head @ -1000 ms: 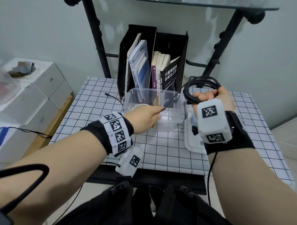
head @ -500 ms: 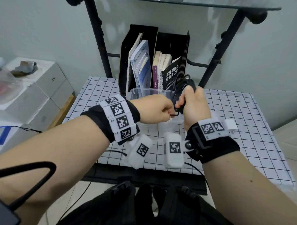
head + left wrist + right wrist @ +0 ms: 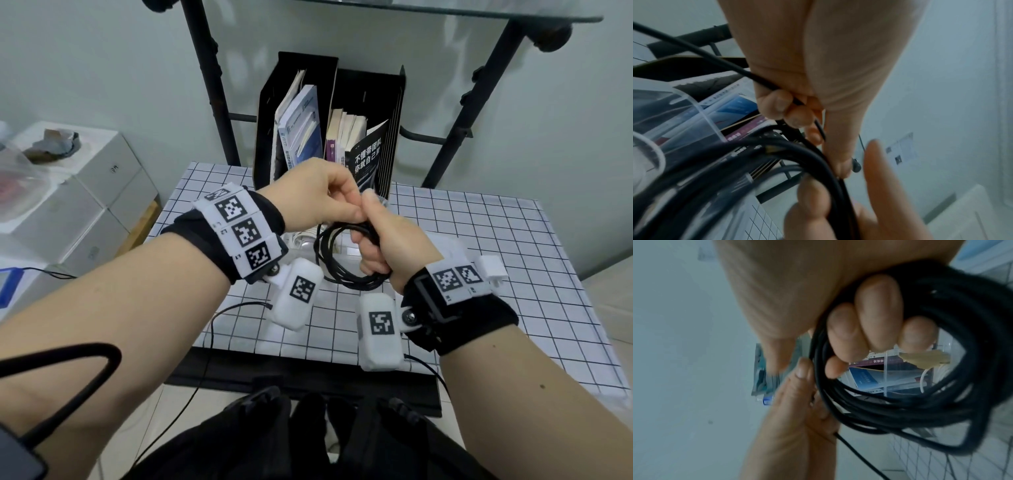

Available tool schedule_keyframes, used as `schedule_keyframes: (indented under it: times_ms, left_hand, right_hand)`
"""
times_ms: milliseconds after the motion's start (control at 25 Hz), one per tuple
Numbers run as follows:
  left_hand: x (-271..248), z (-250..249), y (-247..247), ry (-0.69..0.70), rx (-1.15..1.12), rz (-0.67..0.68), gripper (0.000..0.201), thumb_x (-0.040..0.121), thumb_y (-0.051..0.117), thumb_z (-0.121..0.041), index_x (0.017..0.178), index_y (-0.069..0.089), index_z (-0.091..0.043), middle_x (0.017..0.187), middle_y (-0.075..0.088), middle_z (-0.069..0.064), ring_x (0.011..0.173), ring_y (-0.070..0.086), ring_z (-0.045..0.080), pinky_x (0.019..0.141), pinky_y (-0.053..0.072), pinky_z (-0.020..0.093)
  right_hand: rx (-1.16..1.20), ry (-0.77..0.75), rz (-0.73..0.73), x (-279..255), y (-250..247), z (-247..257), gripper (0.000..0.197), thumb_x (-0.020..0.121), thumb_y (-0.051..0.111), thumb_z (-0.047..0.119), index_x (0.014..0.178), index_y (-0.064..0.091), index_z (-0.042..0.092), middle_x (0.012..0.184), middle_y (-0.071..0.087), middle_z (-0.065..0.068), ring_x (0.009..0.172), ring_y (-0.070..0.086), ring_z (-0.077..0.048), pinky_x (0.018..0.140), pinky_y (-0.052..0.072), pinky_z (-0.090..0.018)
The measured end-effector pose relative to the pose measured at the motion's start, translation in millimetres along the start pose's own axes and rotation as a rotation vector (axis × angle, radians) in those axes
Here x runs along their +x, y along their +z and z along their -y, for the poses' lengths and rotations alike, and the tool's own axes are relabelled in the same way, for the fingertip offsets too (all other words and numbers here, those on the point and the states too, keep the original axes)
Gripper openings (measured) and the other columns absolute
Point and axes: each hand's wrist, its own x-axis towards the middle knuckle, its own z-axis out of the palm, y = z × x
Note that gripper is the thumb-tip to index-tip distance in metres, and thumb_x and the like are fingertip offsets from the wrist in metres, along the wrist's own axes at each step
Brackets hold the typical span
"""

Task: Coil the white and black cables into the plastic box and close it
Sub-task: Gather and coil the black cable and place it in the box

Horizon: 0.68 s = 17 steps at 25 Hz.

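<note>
My right hand grips a coil of black cable in front of me, above the table, with its fingers curled through the loops. My left hand meets it from the left and pinches the cable's loose strand at the top of the coil. The clear plastic box stands just behind and below both hands, mostly hidden. A white cable lies inside it. The box's lid rests to the right, partly covered by my right wrist.
A black file rack full of books stands right behind the box. The checked tablecloth stretches to the right. White cartons stack at the left, and black frame posts rise behind the table.
My right hand brought the coil from the right to the middle and turned it so the loops hang down. My left hand rose from the box and took the loose strand.
</note>
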Motion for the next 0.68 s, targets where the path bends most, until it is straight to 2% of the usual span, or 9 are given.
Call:
schedule_keyframes:
  times_ms: [80,160,320,360,440,560,680]
  left_hand:
    - [-2.5,7.4,-0.9,-0.049,-0.104,-0.026,0.01,0.079,0.074,-0.022,0.082,0.069,-0.014,0.061,0.057,-0.009,0.053,0.048,0.001,0.053,0.043,0.014]
    - [-6.2,14.6,0.5,-0.095,-0.216,-0.046,0.011,0.084,0.069,-0.025,0.084,0.071,-0.014,0.056,0.054,-0.009,0.049,0.044,0.003,0.049,0.038,0.015]
    - [-14.0,28.4,3.8,-0.147,-0.306,-0.071,0.03,0.093,0.056,-0.031,0.084,0.068,-0.006,0.054,0.052,-0.008,0.047,0.04,0.009,0.049,0.033,0.021]
    - [-16.5,31.4,4.4,-0.164,-0.324,-0.07,0.029,0.094,0.054,-0.03,0.084,0.069,-0.007,0.057,0.053,-0.006,0.048,0.04,0.01,0.049,0.034,0.021]
    - [-22.8,37.0,5.0,-0.207,-0.323,-0.064,0.023,0.095,0.053,-0.028,0.088,0.073,-0.019,0.063,0.056,-0.003,0.05,0.042,0.009,0.05,0.035,0.02]
    - [-30.0,42.1,8.4,-0.247,-0.287,-0.008,0.021,0.096,0.051,-0.022,0.095,0.071,-0.029,0.074,0.063,0.007,0.051,0.044,0.006,0.053,0.037,0.02]
    - [-31.6,40.5,13.9,-0.269,-0.206,0.112,0.027,0.097,0.046,-0.013,0.114,0.063,-0.026,0.075,0.06,-0.003,0.054,0.048,0.006,0.055,0.041,0.019]
  right_hand:
    - [0.066,-0.035,0.06,-5.2,-0.1,2.5,0.043,0.097,0.048,0.037,0.063,0.042,0.012,0.034,0.03,0.005,0.029,0.019,-0.009,0.044,0.02,-0.025]
    - [0.148,-0.052,0.083,-8.9,-2.4,4.2,0.039,0.099,0.047,0.026,0.064,0.041,0.01,0.031,0.035,0.002,0.027,0.019,-0.008,0.042,0.022,-0.024]
    - [0.419,-0.027,0.054,-8.6,-12.0,6.8,0.037,0.099,0.044,0.034,0.069,0.044,0.012,0.033,0.031,0.003,0.027,0.021,-0.009,0.043,0.028,-0.023]
    - [0.516,-0.038,0.044,-8.0,-17.2,8.8,0.037,0.098,0.044,0.037,0.069,0.045,0.014,0.033,0.031,0.005,0.027,0.023,-0.008,0.042,0.03,-0.022]
    - [0.707,-0.059,0.004,-5.6,-29.5,11.1,0.037,0.096,0.045,0.042,0.068,0.045,0.018,0.034,0.029,0.008,0.028,0.024,-0.007,0.041,0.033,-0.02]
    - [0.914,-0.043,-0.134,0.4,-46.1,12.6,0.042,0.095,0.046,0.048,0.063,0.046,0.019,0.035,0.028,0.007,0.03,0.025,-0.009,0.042,0.034,-0.02]
    - [0.995,-0.01,-0.256,2.3,-51.8,12.3,0.046,0.096,0.042,0.05,0.061,0.044,0.02,0.033,0.024,0.006,0.028,0.023,-0.01,0.041,0.034,-0.018]
